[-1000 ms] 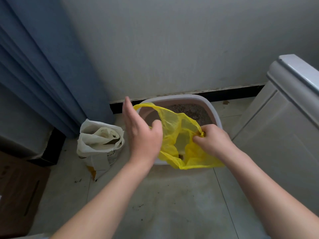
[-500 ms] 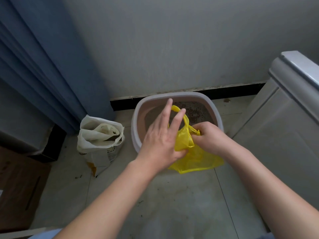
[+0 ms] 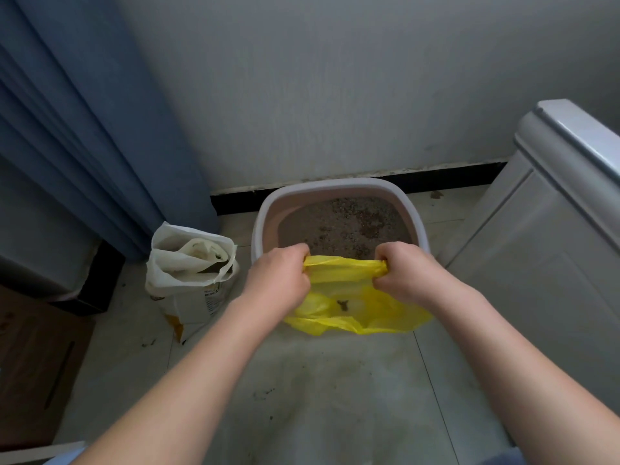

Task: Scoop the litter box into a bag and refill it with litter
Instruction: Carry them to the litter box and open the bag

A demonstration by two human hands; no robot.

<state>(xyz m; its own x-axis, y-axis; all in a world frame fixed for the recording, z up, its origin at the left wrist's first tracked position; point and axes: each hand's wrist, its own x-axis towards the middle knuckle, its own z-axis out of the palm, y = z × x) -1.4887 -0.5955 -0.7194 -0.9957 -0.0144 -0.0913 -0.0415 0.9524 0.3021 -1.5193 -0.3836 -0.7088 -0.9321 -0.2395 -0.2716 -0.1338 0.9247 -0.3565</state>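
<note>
One head-worn wide-angle view, looking forward and steeply down at the floor.

The camera sits above both forearms, which enter from the bottom corners and meet near frame centre, close to the lens. It faces a grey wall (image 3: pixel 335 78) with a dark skirting strip; a blue curtain (image 3: pixel 84 112) bends along the left edge and a pale cabinet (image 3: pixel 543 229) leans in at right. No second view exists to overlap with.

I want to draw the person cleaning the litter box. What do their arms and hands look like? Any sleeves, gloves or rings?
Both arms are bare right down to the picture's edge, with no sleeves showing. The left hand and right hand wear no gloves. No watch, bracelet or ring shows on either wrist or on the fingers you can see.
</note>
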